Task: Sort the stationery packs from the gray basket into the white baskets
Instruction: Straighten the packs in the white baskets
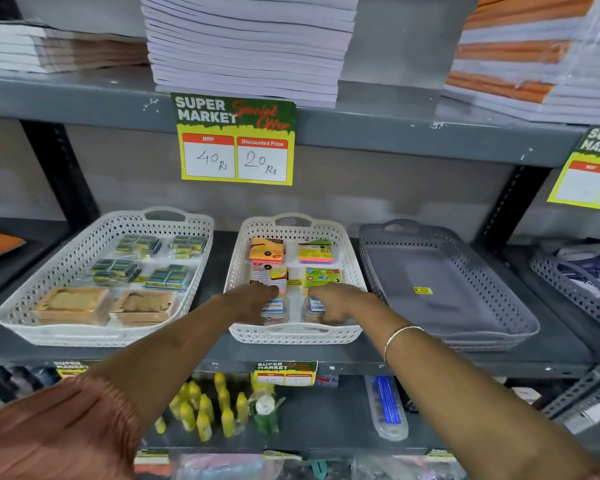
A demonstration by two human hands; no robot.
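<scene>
We observe three baskets in a row on the grey metal shelf (pixel 205 355). The gray basket (pixel 444 282), on the right, holds no packs; only a small yellow sticker (pixel 422 290) lies on its floor.

The middle white basket (pixel 297 336) holds the sticky-note packs in two columns: an orange pack (pixel 266 249) and a yellow-and-pink pack (pixel 315 251) at the back, a pink-and-white pack (pixel 269 273) and a green pack (pixel 323 276) in the next row, and two small clear packs at the front. Both hands are inside this basket at its front.

The left hand (pixel 253 301) lies palm down, fingers together and flat, resting on the front-left clear pack (pixel 274 308). The right hand (pixel 333 303) likewise lies flat on the front-right clear pack (pixel 314 306), index finger extended toward the centre. Neither hand appears closed around its pack; we cannot tell whether the fingertips press or merely touch. A thin bangle (pixel 400 336) sits on the right wrist, and a pink-brown sleeve (pixel 59 427) covers the left upper arm.

The left white basket (pixel 66 332) holds four blue-and-yellow packs (pixel 137 263) at the back and two tan wooden items (pixel 104 306) side by side at the front.

A price card (pixel 235 140) hangs from the shelf above, reading MRP 40 Rs, discounted 20 Rs.
</scene>
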